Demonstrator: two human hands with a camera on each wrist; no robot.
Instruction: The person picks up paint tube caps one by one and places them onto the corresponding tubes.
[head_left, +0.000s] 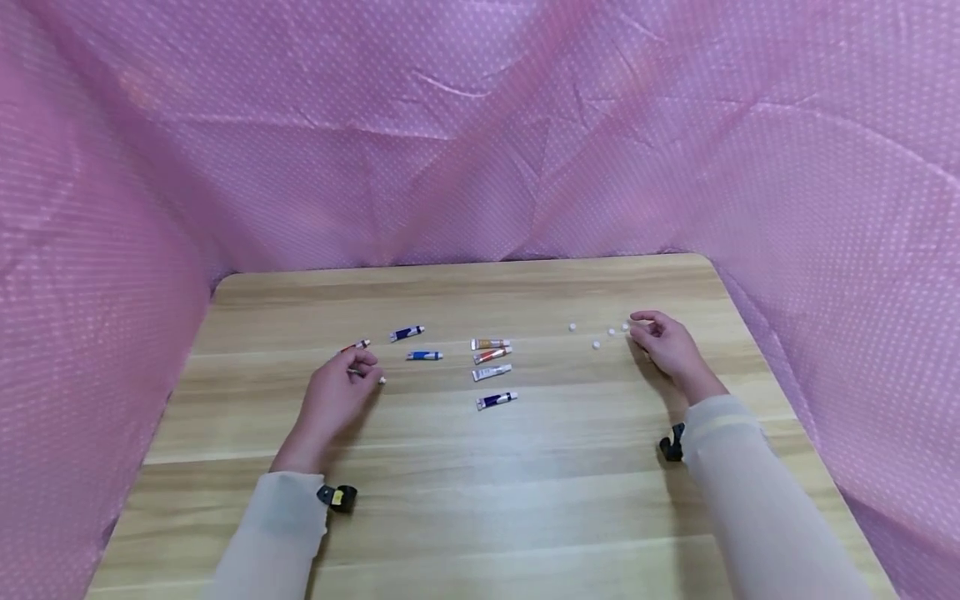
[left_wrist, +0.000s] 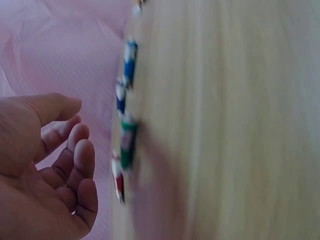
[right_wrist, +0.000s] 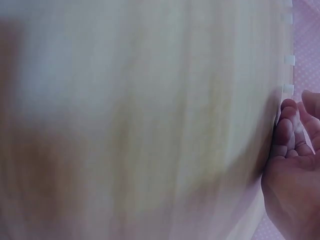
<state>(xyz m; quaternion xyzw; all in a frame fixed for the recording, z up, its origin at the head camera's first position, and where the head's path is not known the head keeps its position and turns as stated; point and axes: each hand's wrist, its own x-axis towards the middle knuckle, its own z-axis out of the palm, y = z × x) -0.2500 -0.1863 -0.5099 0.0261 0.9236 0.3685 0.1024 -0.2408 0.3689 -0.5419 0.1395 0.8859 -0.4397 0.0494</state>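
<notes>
My left hand (head_left: 341, 392) hovers over the left group of paint tubes, its fingers loosely bent. In the left wrist view a gap separates this hand (left_wrist: 50, 165) from a green paint tube (left_wrist: 128, 142) lying on the table. A red tube (head_left: 356, 346) lies just past the knuckles, partly covered. Beyond the fingers are a dark blue tube (head_left: 407, 333) and a blue tube (head_left: 425, 356). My right hand (head_left: 669, 346) is at the far right, fingertips beside a small white round piece (head_left: 626, 327). Nothing shows between the fingers of this hand (right_wrist: 295, 155).
Mid-table, a column holds a yellow-brown tube (head_left: 491, 343), an orange-red tube (head_left: 492, 356), a white tube (head_left: 492, 372) and a purple tube (head_left: 497, 401). More white pieces (head_left: 596, 344) lie left of the right hand. Pink dotted cloth (head_left: 480, 167) surrounds the wooden table (head_left: 525, 500).
</notes>
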